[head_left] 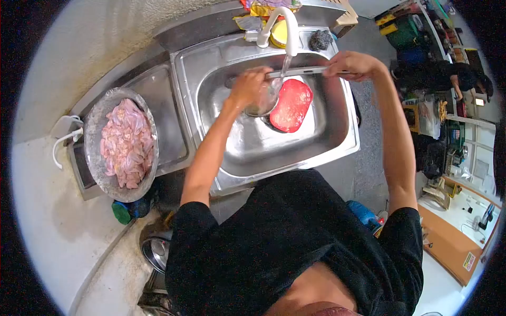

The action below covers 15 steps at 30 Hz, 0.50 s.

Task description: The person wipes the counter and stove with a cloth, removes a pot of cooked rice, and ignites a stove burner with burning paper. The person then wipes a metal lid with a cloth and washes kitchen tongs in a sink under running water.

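Observation:
Over the sink basin (pixel 253 158), my right hand (pixel 352 66) is closed around the end of a long-handled metal ladle (pixel 305 71). My left hand (pixel 250 90) is closed at the other end, by its rounded head, with the fingers partly smeared by motion. Water runs from the white faucet (pixel 278 23) onto the ladle between my hands. Below, a red oblong plastic container (pixel 291 105) sits on the basin floor, wet and shiny, close beside the ladle's head.
Left of the basin, a large metal bowl (pixel 95 158) heaped with raw chicken pieces (pixel 126 142) stands on the drainboard. A dark scouring pad (pixel 320 40) and a yellow round tub (pixel 279 34) sit behind the faucet. A person in dark clothing (pixel 469 76) is at the far right.

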Tool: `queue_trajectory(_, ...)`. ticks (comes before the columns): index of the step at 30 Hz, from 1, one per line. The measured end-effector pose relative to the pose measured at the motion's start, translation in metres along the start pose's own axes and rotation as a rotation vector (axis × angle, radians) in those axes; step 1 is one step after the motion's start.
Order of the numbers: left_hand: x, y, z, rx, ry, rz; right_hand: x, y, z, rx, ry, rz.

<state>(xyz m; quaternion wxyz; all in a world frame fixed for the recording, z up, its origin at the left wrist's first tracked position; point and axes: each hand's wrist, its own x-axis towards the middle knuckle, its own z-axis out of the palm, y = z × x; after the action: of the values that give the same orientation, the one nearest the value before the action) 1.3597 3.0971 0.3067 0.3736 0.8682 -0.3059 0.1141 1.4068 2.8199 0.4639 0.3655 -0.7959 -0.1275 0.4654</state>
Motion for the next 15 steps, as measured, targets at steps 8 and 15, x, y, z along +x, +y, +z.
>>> queue_trajectory(8,0.024,0.028,0.006,-0.047,-0.177,-0.160,-0.017,-0.031,0.004,-0.361,0.058,-0.028)
queue_trajectory(15,0.037,0.065,0.006,-0.113,-0.164,-0.317,-0.005,-0.010,0.017,-0.648,0.276,-0.190)
